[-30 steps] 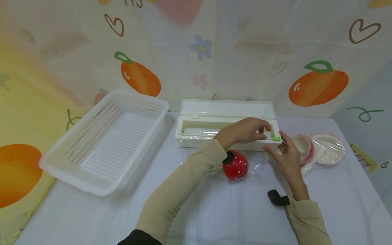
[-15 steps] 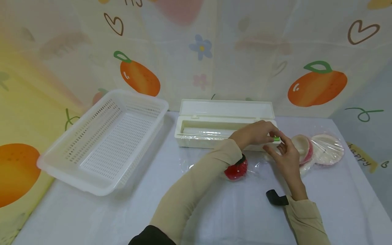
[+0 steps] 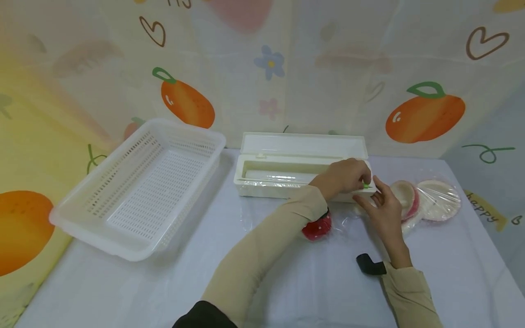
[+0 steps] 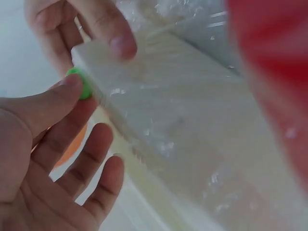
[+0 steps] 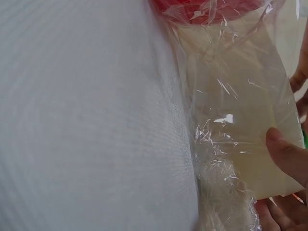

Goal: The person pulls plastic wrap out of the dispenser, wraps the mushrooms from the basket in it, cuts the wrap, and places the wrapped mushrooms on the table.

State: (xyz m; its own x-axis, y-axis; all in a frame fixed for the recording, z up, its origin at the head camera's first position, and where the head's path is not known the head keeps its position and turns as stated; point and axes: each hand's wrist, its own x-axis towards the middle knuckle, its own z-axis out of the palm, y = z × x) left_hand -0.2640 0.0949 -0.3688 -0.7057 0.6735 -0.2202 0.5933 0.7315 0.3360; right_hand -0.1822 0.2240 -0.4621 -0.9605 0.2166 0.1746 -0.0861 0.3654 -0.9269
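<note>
A long white cling film dispenser (image 3: pixel 262 189) stands at the table's back with its lid (image 3: pixel 303 146) raised. Clear cling film (image 5: pixel 226 101) hangs over its front. At the right end of the front edge sits a small green slide cutter (image 4: pixel 85 87). My left hand (image 3: pixel 344 176) pinches this cutter between thumb and index finger, the other fingers loosely bent. My right hand (image 3: pixel 384 212) grips the dispenser's right end, thumb on the front face. Partly hidden by my left forearm, a red, white-dotted round object (image 3: pixel 316 230) lies before the dispenser with film about it.
A white perforated basket (image 3: pixel 143 200) stands to the left. Right of the dispenser are a pink-and-cream bowl-like piece (image 3: pixel 404 200) and a round cream piece (image 3: pixel 440 200) in clear wrap. A patterned cloth (image 3: pixel 303 100) hangs behind the table.
My left hand has moved right along the dispenser's front edge and taken hold of the green slide cutter. My left forearm now covers more of the red dotted object. My right hand stays put.
</note>
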